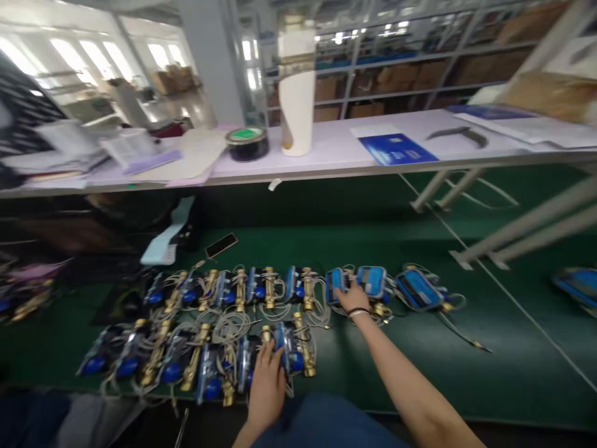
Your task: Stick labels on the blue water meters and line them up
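Meters with brass pipe bodies, blue caps and coiled grey cables stand in two rows on the green bench. In the front row, my left hand has its fingers closed over a meter, close to its brass end. Beside it stands another meter. My right hand reaches into the back row and grips a meter with a blue-framed display facing up. Just right of those fingers lies a second display-up meter, and farther right a third meter with its cable trailing. My palms hide parts of the held meters.
A raised shelf crosses behind, carrying a tape roll, a tall bottle, a blue booklet and papers. Beneath it lie a phone-like dark slab and slanted metal legs. Another meter lies far right.
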